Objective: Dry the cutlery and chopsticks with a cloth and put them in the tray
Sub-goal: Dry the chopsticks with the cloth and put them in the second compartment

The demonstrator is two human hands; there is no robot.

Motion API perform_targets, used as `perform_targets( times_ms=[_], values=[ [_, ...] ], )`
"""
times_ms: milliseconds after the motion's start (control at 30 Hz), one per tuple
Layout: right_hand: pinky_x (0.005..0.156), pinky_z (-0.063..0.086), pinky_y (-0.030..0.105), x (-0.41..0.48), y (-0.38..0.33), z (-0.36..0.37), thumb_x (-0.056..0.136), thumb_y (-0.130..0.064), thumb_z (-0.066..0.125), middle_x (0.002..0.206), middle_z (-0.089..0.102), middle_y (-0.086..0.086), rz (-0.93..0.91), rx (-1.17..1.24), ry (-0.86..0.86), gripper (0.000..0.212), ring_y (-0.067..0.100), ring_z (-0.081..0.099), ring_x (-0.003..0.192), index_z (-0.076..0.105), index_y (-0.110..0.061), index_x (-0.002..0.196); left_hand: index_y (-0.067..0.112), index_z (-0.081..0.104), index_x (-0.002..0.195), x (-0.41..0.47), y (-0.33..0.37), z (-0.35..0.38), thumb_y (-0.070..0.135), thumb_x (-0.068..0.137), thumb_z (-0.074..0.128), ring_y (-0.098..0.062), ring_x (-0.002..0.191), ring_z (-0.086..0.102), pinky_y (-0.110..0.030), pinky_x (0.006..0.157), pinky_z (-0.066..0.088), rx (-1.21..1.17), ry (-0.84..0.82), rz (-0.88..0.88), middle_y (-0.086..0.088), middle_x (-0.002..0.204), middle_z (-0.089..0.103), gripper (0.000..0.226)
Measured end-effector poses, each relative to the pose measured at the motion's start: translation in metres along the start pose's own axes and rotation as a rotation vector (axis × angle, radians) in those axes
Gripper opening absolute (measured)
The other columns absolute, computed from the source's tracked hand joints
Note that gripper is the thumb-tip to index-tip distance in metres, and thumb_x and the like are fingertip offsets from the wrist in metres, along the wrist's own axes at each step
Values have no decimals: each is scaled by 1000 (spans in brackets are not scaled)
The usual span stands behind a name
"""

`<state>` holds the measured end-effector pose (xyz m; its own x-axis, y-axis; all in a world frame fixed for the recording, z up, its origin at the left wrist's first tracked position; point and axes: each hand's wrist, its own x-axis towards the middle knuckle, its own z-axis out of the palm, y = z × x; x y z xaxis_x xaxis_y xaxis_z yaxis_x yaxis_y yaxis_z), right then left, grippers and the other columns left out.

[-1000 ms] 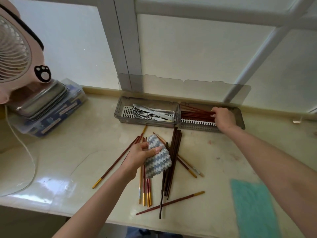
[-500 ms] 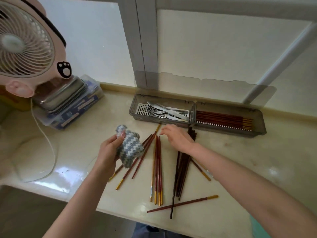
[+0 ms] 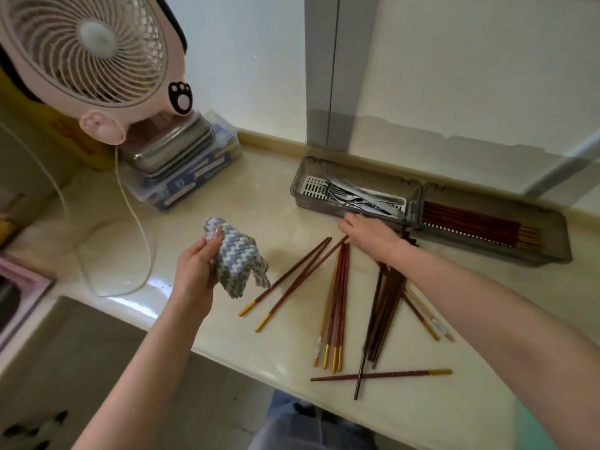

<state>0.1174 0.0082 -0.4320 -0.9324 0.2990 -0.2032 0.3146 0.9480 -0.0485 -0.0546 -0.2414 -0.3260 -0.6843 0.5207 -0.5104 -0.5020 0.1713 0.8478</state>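
My left hand (image 3: pixel 194 271) grips a blue and white knitted cloth (image 3: pixel 238 263) above the counter. My right hand (image 3: pixel 370 235) lies palm down on the top ends of the loose chopsticks (image 3: pixel 337 297), just in front of the tray; its fingers look fairly straight. Several red-brown chopsticks with gold tips and a bundle of dark ones (image 3: pixel 384 306) are scattered on the counter. The grey tray (image 3: pixel 300 180) at the back has forks and knives (image 3: pixel 360 196) in its left compartment and red chopsticks (image 3: pixel 477 222) in its right one.
A pink fan (image 3: pixel 87 50) stands at the back left over stacked metal tins and a plastic box (image 3: pixel 181 164), its white cord (image 3: pixel 136 222) looping over the counter. The counter's front edge runs close below the chopsticks. A window sill and frame sit behind the tray.
My right hand left the tray's right compartment and came down onto the loose chopsticks. My left hand moved the cloth leftwards, off the pile. The view swung left.
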Motion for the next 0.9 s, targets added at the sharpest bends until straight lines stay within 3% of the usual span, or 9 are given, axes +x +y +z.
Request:
perform_targets(
  times_ms=[67,167,233,300,400,567,667,767,900],
  values=[
    [68,37,37,-11,2,-8,85,3,48,114,53,18,18,-12,14,35,34,56,101,50,-4,119,8,61,106,3,1,-5,27,93,51,-15,80,71,-23,65,56,-26,-2,-4,-8,97,70,25],
    [71,44,38,-27,-20,-16,82,-4,49,104,60,17,254,156,35,32,36,61,92,51,-9,114,8,62,105,9,3,-9,26,93,52,-16,82,71,-25,68,56,-51,-6,-6,-9,97,70,24],
    [66,55,39,-35,-59,-18,83,-5,48,87,65,19,510,591,-75,24,36,68,79,53,-9,107,8,62,102,12,2,-8,25,93,53,-16,79,71,-25,67,56,-60,-5,-6,-9,96,70,21],
    [58,59,35,-39,-106,-17,90,-6,50,76,66,21,732,1135,-288,25,29,70,62,52,-3,115,8,63,101,16,1,-3,24,93,53,-15,76,71,-23,63,56,-61,-6,-11,-9,93,71,21],
    [47,57,33,-31,-157,-12,93,-21,58,82,65,28,951,1478,-424,42,30,67,51,45,5,122,6,62,105,19,-2,6,25,93,54,-17,78,70,-25,65,56,-44,-25,-22,-9,94,71,24],
    [34,50,28,0,-192,0,91,-37,58,87,66,21,1091,1370,-223,47,31,67,49,40,-4,120,7,63,103,18,-4,11,27,92,55,-17,79,69,-24,64,55,-5,-32,-19,-10,95,70,24],
    [28,39,21,5,-201,5,96,-20,47,104,66,18,1163,1372,-138,26,37,69,62,35,-7,115,6,63,106,17,-4,7,28,92,56,-18,82,69,-25,67,56,6,-27,-20,-10,97,70,27],
    [28,38,19,3,-206,8,96,-12,40,107,65,21,1183,1346,-111,12,35,68,59,36,-6,106,7,64,101,17,-7,1,28,92,56,-18,81,70,-26,66,56,-14,-29,-41,-10,97,71,24],
    [30,44,23,1,-206,13,93,-13,48,114,61,14,1137,1272,-83,18,38,68,76,39,-8,108,6,65,100,18,-12,1,28,91,56,-22,86,70,-33,79,57,-39,-60,-69,-13,99,71,25]
  ],
)
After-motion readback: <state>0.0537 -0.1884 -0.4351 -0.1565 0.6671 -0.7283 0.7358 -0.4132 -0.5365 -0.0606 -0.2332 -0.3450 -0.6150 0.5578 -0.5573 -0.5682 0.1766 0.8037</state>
